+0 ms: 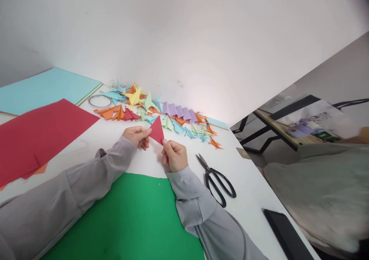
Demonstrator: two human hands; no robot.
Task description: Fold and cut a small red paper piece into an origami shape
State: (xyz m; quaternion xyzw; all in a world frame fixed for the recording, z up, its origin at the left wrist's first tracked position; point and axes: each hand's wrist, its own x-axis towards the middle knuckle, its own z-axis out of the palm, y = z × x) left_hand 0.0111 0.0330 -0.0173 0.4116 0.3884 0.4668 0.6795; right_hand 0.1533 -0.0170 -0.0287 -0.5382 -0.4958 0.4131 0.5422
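Observation:
Between my two hands a small red paper triangle (157, 130) is held up above the white table. My left hand (136, 136) pinches its left corner between thumb and fingers. At the lower right corner, my right hand (175, 154) grips it the same way. Just behind lies a long pile of folded paper figures (134, 97) in orange, yellow, green, blue and red. A pleated purple paper strip (180, 112) is among them. Below my hands a large green sheet (123, 217) is spread at the table's near side.
Black-handled scissors (215, 179) lie right of my right hand. A black phone-like slab (285, 233) is near the table's right edge. Red paper (43, 133) and light blue sheets (49, 89) lie left, by a wire coil (100, 101). A person's pale clothing (317, 190) shows at right.

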